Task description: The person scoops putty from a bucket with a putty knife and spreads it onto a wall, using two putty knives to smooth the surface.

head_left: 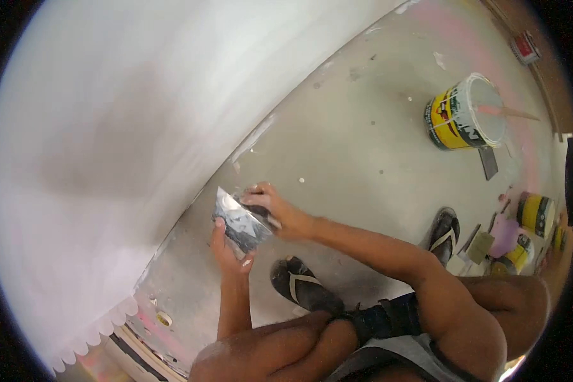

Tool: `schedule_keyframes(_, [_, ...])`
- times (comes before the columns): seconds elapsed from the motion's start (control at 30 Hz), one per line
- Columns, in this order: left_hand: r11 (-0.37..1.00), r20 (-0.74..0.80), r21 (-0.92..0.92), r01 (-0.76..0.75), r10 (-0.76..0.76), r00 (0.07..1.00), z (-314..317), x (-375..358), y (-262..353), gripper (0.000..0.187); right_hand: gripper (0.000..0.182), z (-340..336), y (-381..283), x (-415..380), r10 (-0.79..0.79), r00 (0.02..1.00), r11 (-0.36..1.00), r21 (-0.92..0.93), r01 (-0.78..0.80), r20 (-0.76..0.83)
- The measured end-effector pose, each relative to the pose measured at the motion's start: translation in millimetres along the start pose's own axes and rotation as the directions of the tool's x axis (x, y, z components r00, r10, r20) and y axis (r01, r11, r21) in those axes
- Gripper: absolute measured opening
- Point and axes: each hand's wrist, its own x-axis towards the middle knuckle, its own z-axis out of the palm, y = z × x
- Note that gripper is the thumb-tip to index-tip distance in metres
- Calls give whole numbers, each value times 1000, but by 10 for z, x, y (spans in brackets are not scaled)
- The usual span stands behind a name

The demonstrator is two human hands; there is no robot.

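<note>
My left hand [228, 249] grips a flat metal putty plate [239, 230] from below, its thumb along the near edge. Grey and white putty smears cover the plate's face. From the right, my right hand [270, 209] is closed around the dark handle of a wide scraper [251, 210]. The scraper's blade lies against or right over the plate, its long edge slanting across it. White residue marks my right fingers. Both hands are close together above the floor, near the foot of the white wall [108, 114].
A yellow and black bucket [449, 121] with a stick across it stands at upper right, a dark flat piece [488, 163] beside it. A small can [525, 48] sits farther back. More tubs [536, 213] and a sanding pad [481, 247] lie by my sandalled foot [444, 234].
</note>
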Motion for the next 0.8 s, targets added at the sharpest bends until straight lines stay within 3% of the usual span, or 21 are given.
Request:
schedule_keyframes(0.07, [928, 311, 337, -161, 52, 949, -76, -53, 83, 42, 49, -409, 116, 2, 91, 958, 964, -266, -16, 273])
schedule_keyframes(0.1, [929, 328, 349, -124, 3, 945, -99, -52, 149, 48, 42, -470, 144, -64, 242, 969, 958, -174, -229, 53])
schedule_keyframes(0.13, [929, 319, 350, -119, 1, 948, -96, -46, 124, 48, 36, -501, 165, -151, 408, 901, 908, -34, -417, -146])
schedule_keyframes(0.17, [901, 312, 338, -273, 167, 935, -44, -29, 107, 49, 36, -540, 19, -121, 418, 897, 904, -28, -426, -144])
schedule_keyframes(0.2, [845, 315, 322, -428, 330, 890, 24, 1, 98, 52, 32, -634, -247, 53, 643, 734, 717, 509, -476, -218])
schedule_keyframes(0.23, [750, 461, 379, -543, 355, 813, 88, 10, 113, 52, 29, -709, -426, 183, 829, 543, 339, 893, -295, -135])
schedule_keyframes(0.27, [749, 471, 377, -544, 350, 810, 112, 27, 103, 52, 29, -735, -488, 207, 825, 546, 346, 894, -286, -144])
schedule_keyframes(0.33, [303, 726, 551, -778, 286, 626, 168, 11, 83, 47, 28, -760, -570, 211, 794, 566, 43, 910, -412, 219])
schedule_keyframes(0.37, [-52, 797, 591, -805, 192, 573, 173, -68, 125, 40, 28, -771, -609, 221, 794, 570, 46, 915, -401, 210])
schedule_keyframes(0.4, [-54, 803, 583, -810, 184, 566, 253, -46, 132, 40, 30, -793, -638, 245, 746, 611, 20, 909, -416, 263])
schedule_keyframes(0.43, [-71, 888, 455, -888, 108, 447, 355, 13, 130, 43, 31, -819, -646, 270, 693, 649, -3, 901, -434, 314])
schedule_keyframes(0.47, [-74, 949, 315, -946, 32, 313, 428, 62, 120, 50, 31, -893, -620, 254, 692, 655, 7, 904, -427, 304])
schedule_keyframes(0.5, [-15, 947, 320, -947, 26, 319, 411, 92, 116, 63, 32, -1028, -570, 203, 724, 631, 7, 911, -412, 279])
schedule_keyframes(0.53, [-9, 950, 312, -950, 21, 311, 365, 123, 148, 63, 33, -1158, -559, 172, 757, 602, 6, 918, -396, 255])
schedule_keyframes(0.57, [-114, 916, 340, -934, -186, 356, 301, 153, 198, 63, 33, -1298, -554, 173, 760, 600, 11, 919, -394, 248])
schedule_keyframes(0.6, [-225, 834, 340, -913, -376, 403, 243, 168, 215, 62, 35, -1461, -559, 239, 805, 584, 178, 899, -400, 100])
schedule_keyframes(0.63, [-222, 836, 335, -916, -379, 398, 178, 165, 192, 62, 36, -1624, -539, 326, 820, 569, 338, 849, -406, -55])
schedule_keyframes(0.7, [-94, 821, 510, -855, -244, 516, 57, 163, 157, 64, 43, -2009, -403, 610, 779, 535, 577, 708, -408, -327])
schedule_keyframes(0.77, [-52, 820, 546, -836, -169, 546, 24, 166, 151, 64, 47, -2582, 104, 812, 581, 629, 793, 533, -295, -517])
schedule_keyframes(0.8, [-9, 812, 579, -815, -86, 577, 10, 178, 143, 65, 43, -2845, 314, 964, 498, 596, 865, 415, -284, -630])
